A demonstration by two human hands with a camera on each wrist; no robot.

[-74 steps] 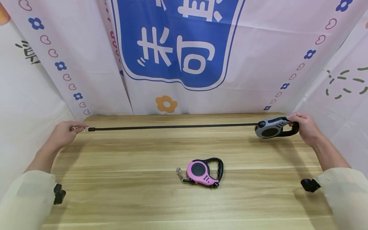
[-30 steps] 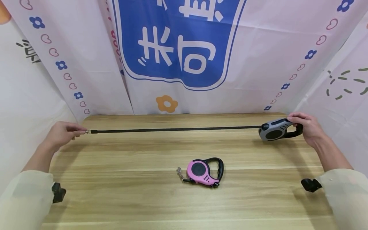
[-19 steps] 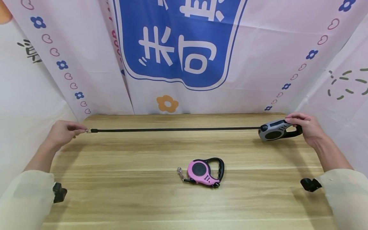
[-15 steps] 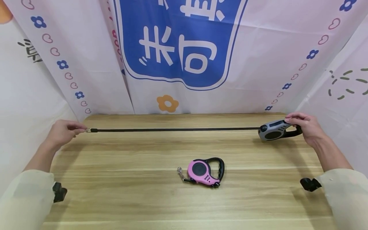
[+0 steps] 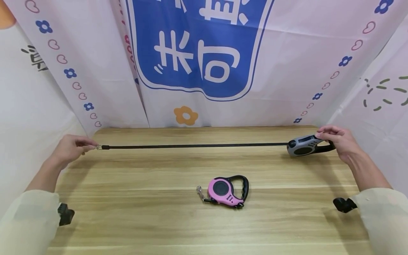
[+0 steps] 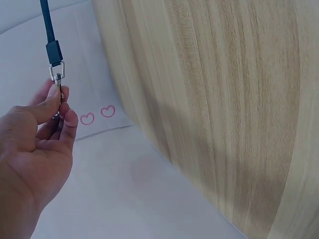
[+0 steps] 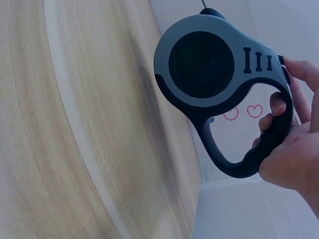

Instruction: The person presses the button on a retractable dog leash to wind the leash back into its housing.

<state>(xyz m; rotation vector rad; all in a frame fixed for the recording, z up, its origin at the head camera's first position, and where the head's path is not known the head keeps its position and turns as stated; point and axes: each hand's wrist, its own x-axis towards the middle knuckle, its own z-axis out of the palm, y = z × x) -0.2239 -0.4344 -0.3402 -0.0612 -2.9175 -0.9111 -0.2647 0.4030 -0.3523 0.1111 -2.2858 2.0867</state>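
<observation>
A grey and black retractable dog leash (image 7: pixel 239 45) is held above the table's right side. My right hand (image 5: pixel 339 141) grips its black handle, fingers through the loop and thumb by the button on top. The black strap (image 5: pixel 194 146) runs out straight and taut toward the left. At its far end my left hand (image 5: pixel 71 148) pinches the metal clip (image 6: pixel 58 82) between thumb and fingers. A second retractable leash (image 5: pixel 223 191), pink and black, lies flat on the table near the middle, its silver clip (image 5: pixel 199 191) pointing left.
The wooden table (image 5: pixel 143 219) ends at the back against a white curtain (image 5: pixel 280 78) with a blue printed sign. White cloth walls rise at left and right, close behind both hands. A dark wrist mount (image 5: pixel 66 214) sits at the left sleeve, another (image 5: pixel 344 204) at the right.
My left hand has shifted its pinch on the clip, with the fingers now further extended toward the strap. The grey leash has moved slightly right and down. The pink leash lies still.
</observation>
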